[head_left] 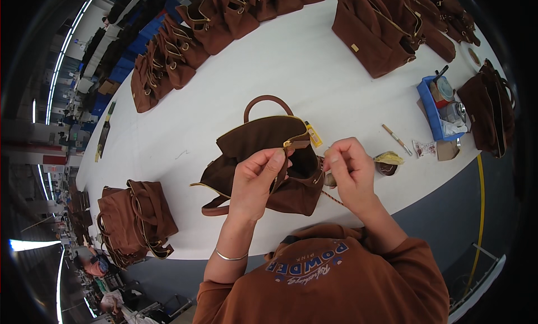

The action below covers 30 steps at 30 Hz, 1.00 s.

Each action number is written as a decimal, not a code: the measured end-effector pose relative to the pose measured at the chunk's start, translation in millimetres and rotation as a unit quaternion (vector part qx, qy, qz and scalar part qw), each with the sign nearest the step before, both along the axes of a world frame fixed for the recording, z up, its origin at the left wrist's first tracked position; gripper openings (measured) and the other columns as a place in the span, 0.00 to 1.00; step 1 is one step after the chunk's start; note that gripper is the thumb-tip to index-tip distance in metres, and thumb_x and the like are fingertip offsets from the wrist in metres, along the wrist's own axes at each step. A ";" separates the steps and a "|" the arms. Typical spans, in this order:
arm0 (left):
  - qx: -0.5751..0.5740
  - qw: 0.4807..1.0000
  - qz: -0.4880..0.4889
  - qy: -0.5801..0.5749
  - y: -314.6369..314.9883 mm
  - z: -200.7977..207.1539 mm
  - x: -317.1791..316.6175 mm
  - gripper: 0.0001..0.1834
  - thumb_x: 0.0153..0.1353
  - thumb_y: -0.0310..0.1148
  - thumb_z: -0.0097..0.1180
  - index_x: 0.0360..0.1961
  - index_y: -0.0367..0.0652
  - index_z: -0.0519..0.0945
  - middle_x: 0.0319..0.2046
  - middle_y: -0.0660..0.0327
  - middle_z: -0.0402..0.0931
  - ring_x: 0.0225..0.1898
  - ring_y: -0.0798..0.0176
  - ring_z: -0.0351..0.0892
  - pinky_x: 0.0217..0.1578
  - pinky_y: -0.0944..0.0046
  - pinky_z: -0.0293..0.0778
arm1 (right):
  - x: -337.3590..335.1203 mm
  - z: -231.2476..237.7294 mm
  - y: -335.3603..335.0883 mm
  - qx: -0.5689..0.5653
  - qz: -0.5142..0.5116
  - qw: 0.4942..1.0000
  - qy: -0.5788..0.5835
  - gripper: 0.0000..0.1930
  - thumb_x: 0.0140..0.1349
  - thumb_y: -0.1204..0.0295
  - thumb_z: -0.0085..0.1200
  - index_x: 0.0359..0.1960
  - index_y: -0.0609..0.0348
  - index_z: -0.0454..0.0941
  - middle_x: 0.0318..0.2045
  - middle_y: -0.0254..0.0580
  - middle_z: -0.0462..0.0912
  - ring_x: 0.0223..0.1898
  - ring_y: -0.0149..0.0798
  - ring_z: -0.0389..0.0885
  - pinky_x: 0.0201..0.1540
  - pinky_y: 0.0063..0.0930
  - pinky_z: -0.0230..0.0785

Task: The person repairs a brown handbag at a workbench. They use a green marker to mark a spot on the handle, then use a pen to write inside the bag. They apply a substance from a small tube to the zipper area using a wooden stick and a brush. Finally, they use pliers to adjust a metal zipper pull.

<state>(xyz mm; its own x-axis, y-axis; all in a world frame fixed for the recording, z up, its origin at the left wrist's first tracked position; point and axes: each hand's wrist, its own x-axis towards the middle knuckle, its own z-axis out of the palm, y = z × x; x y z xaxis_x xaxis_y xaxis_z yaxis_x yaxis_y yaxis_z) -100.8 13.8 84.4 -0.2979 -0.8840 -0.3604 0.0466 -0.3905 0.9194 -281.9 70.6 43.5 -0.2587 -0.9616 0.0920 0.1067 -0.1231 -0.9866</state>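
Note:
A brown handbag (300, 198) lies on the white table in front of me, its top gaping so that the dark lining shows. Its gold zipper (288, 143) runs along the opening. My left hand (258, 178) is closed, with thumb and fingers pinching the bag's zippered edge close to the zipper's end. To the right of the bag's opening, my right hand (350, 170) is raised with thumb and fingertips pressed together. Whatever is between those fingertips is too small to make out. Beyond the bag's rim stands its rounded handle (268, 98).
Several brown bags (210, 30) line the table's far edge, and more bags (381, 38) lie at the far right. A bag stack (137, 217) sits at left. On the right are a blue bin (430, 108), a pen (397, 140) and a yellow tube (314, 134).

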 end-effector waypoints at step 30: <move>-0.138 0.987 0.005 -0.084 -7.5 -10.2 -8.2 0.14 0.71 0.38 0.53 0.37 0.37 0.82 0.27 0.67 0.80 0.28 0.77 0.73 0.30 0.75 0.70 | -266.9 -99.7 165.3 0.489 -0.244 0.749 0.375 0.04 0.57 0.78 0.52 0.28 0.68 0.75 0.20 0.45 0.79 0.15 0.37 0.78 0.15 0.30 0.69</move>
<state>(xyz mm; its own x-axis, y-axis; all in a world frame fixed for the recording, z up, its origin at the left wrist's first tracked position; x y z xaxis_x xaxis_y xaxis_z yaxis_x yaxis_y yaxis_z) -109.1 6.3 74.2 -0.2461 -0.9577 -0.1489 -0.1123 -0.1244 0.9859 -548.8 235.8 -56.2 -0.8291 -0.4723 -0.2993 -0.3450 0.8534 -0.3908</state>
